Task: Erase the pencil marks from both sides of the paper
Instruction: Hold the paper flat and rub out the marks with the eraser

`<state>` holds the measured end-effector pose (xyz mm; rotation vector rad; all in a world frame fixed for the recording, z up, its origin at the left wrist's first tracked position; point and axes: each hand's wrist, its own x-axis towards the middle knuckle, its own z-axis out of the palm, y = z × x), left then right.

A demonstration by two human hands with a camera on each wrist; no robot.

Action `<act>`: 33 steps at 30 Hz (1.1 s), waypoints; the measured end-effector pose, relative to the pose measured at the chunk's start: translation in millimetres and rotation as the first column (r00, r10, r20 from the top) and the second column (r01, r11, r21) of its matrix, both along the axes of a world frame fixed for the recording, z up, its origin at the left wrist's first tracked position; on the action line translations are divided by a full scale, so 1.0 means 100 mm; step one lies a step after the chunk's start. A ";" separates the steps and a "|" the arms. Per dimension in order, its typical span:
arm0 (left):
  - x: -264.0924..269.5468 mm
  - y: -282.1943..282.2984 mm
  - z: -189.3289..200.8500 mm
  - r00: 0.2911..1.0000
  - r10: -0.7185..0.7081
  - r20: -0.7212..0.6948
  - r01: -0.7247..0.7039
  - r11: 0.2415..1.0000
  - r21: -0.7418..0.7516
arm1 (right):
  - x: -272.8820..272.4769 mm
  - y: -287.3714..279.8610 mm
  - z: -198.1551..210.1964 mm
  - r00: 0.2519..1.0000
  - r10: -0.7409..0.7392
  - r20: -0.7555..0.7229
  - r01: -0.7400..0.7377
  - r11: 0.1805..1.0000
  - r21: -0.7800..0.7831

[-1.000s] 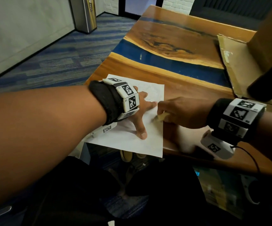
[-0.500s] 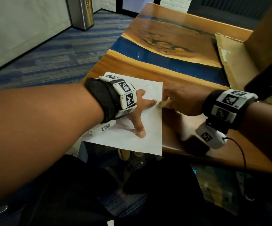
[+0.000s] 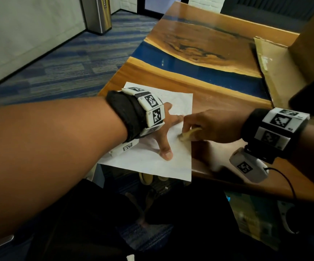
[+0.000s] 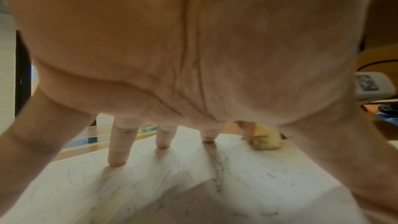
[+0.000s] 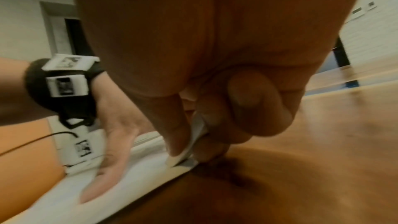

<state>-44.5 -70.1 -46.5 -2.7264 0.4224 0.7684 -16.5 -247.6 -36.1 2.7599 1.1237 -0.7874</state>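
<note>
The paper (image 3: pixel 148 162) lies at the near left corner of the worktop (image 3: pixel 218 95), its near edge hanging out past the worktop's near edge. The left hand (image 3: pixel 163 132) is spread wide and flat on the sheet, fingers straight, thumb pointing toward the near edge, pinning it down. The right hand (image 3: pixel 208 127) pinches a small pale yellow eraser (image 3: pixel 188 134) between thumb and fingers and presses its tip onto the sheet close to the right edge, just beside the left forefinger.

From the left wrist view, faint grey strokes and eraser crumbs still scatter over the sheet under the palm, so this side looks far from clean, and the underside cannot be seen.

To do this rubbing well, I would keep the strokes short and run them away from the holding fingers, toward the paper's free right edge, so the sheet stays taut and does not buckle. So near that edge, a hard stroke back toward the left hand could crease or tear it. The overhanging part has no support; I would slide the sheet further onto the worktop before working there.
</note>
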 end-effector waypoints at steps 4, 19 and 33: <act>0.02 0.00 -0.01 1.000 -0.004 0.013 0.003 1.000 0.012 | 0.19 0.01 -0.02 0.974 -0.148 0.173 0.147 0.989 0.015; 0.00 0.02 -0.03 1.000 0.007 0.003 -0.007 1.000 -0.005 | -0.09 0.05 0.04 0.997 0.071 -0.037 -0.073 0.995 -0.063; 0.02 0.02 -0.04 1.000 0.005 -0.002 -0.005 1.000 -0.002 | 0.09 0.00 0.01 0.980 -0.058 0.190 0.069 0.996 -0.048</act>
